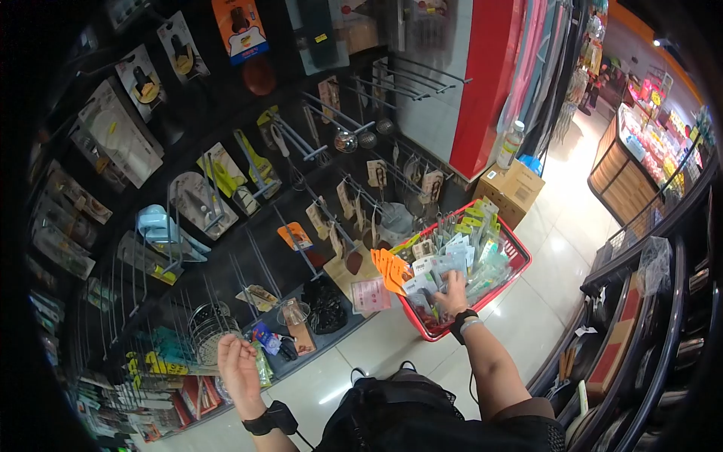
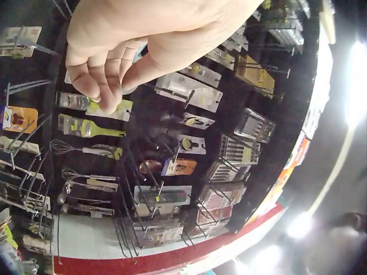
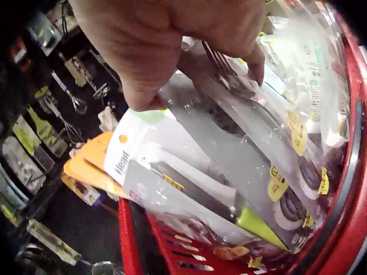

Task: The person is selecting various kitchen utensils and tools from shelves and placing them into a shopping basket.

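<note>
In the head view a red basket full of packaged kitchen tools stands on the right. The right hand reaches into it. In the right wrist view that hand pinches the upper edge of grey-backed packages, with forks in one of them. A white-carded knife with a green handle and orange cards lie beside. The left hand is raised near the hanging racks and holds nothing; in the left wrist view its fingers are bent with the tips close together.
Hooks with packaged utensils, whisks and ladles cover the dark wall. A cardboard box with a bottle on top stands behind the basket. Shelves of pans are at the right. Pale floor tiles run between.
</note>
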`<state>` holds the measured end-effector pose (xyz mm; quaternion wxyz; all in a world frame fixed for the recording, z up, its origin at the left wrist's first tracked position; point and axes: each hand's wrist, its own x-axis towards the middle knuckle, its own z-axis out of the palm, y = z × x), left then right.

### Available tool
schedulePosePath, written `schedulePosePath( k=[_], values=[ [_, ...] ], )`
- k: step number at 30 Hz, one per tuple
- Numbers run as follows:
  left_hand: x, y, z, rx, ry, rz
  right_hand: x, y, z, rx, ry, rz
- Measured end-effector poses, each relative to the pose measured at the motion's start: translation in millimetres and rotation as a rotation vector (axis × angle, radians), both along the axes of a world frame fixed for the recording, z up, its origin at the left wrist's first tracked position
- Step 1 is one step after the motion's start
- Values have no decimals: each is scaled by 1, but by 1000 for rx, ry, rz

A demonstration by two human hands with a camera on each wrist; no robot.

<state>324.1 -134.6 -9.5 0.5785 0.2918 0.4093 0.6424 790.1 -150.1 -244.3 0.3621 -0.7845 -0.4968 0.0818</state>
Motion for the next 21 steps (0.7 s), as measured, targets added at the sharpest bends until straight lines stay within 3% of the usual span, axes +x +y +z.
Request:
schedulePosePath(
  k=[6, 10, 12, 14, 16, 18, 21],
  values=[
    [26, 1, -8, -4, -7, -86, 25, 9, 31, 185, 99, -84],
    [61, 1, -22, -28, 65, -262, 47, 13, 75, 252, 78, -130],
    [85, 1, -29, -63, 238, -444, 52, 14, 107, 376, 76, -112],
    [110, 3, -42, 92, 579, -544, 31, 7, 158, 370, 201, -142],
    [136, 7, -38, 529, 1104, -454, 0, 1, 217, 320, 639, -56],
    [162, 6, -16, 732, 1350, -397, -9, 9, 209, 416, 593, 137],
    [188, 1, -8, 812, 1479, -341, -62, 7, 247, 409, 655, 246]
  ],
)
